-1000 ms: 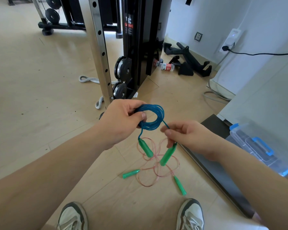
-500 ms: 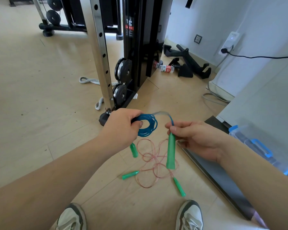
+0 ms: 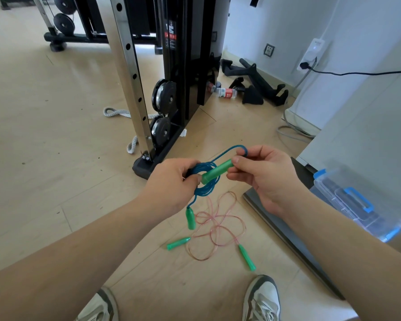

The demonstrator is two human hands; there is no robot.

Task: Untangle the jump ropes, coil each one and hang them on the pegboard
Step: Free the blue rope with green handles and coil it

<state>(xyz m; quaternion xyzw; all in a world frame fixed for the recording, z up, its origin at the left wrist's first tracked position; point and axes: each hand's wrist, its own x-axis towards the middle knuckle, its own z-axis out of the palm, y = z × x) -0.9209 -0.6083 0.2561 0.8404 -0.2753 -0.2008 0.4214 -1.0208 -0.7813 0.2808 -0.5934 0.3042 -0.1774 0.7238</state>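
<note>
Left hand (image 3: pixel 171 181): fingers curled around the blue jump rope (image 3: pixel 209 188) and gripping its coil, thumb on the near side. The coil hangs in small loops just right of this hand's fingertips.

Right hand (image 3: pixel 262 177): pinches the upper end of a green handle (image 3: pixel 217 171) between thumb and fingers. The handle is tilted, and its lower end reaches toward the left thumb and lies across the front of the coil. One strand of blue rope arcs from the coil, above both hands, to the handle end inside the right fingers.

Second green handle (image 3: pixel 190 218) of the blue rope: dangles free on a short length of rope, below the left hand and off the floor.

Pink jump rope (image 3: pixel 218 228): lies loose on the wooden floor (image 3: pixel 56 135) below and between the hands, in overlapping loops. Whether it is knotted cannot be told. One of its green handles (image 3: pixel 178 243) lies under the left wrist side, the other (image 3: pixel 247 257) under the right.

Beyond the left hand stands a weight machine (image 3: pixel 183 66). A clear plastic box (image 3: pixel 357 205) with blue clips sits right of the right forearm. Two shoes (image 3: pixel 262 300) show at the bottom edge.
</note>
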